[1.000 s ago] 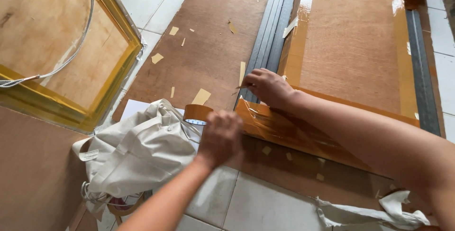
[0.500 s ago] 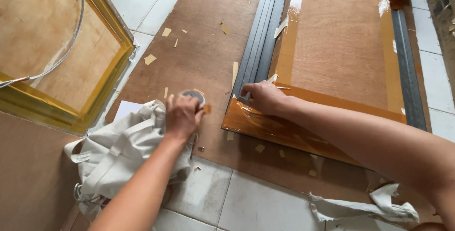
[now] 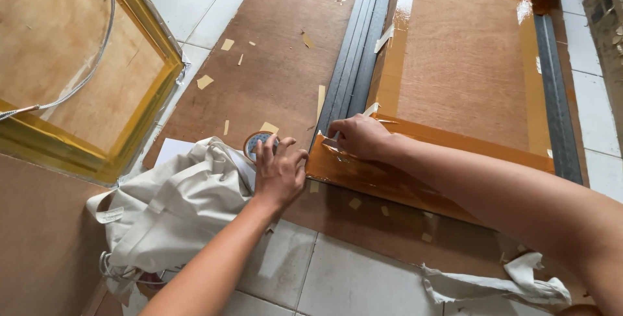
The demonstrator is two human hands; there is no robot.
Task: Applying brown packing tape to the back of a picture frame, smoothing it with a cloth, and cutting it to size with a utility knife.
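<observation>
Gripping tape roll [image 3: 258,145], left hand [image 3: 280,173]; right hand [image 3: 361,137] flat, pressing taped board [image 3: 462,63] corner.

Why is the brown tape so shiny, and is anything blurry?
Head view: daylight glares off the glossy brown tape under the right hand and at the wooden board's far edge; the left hand on the tape roll casts a soft shadow; everything looks sharp.
</observation>
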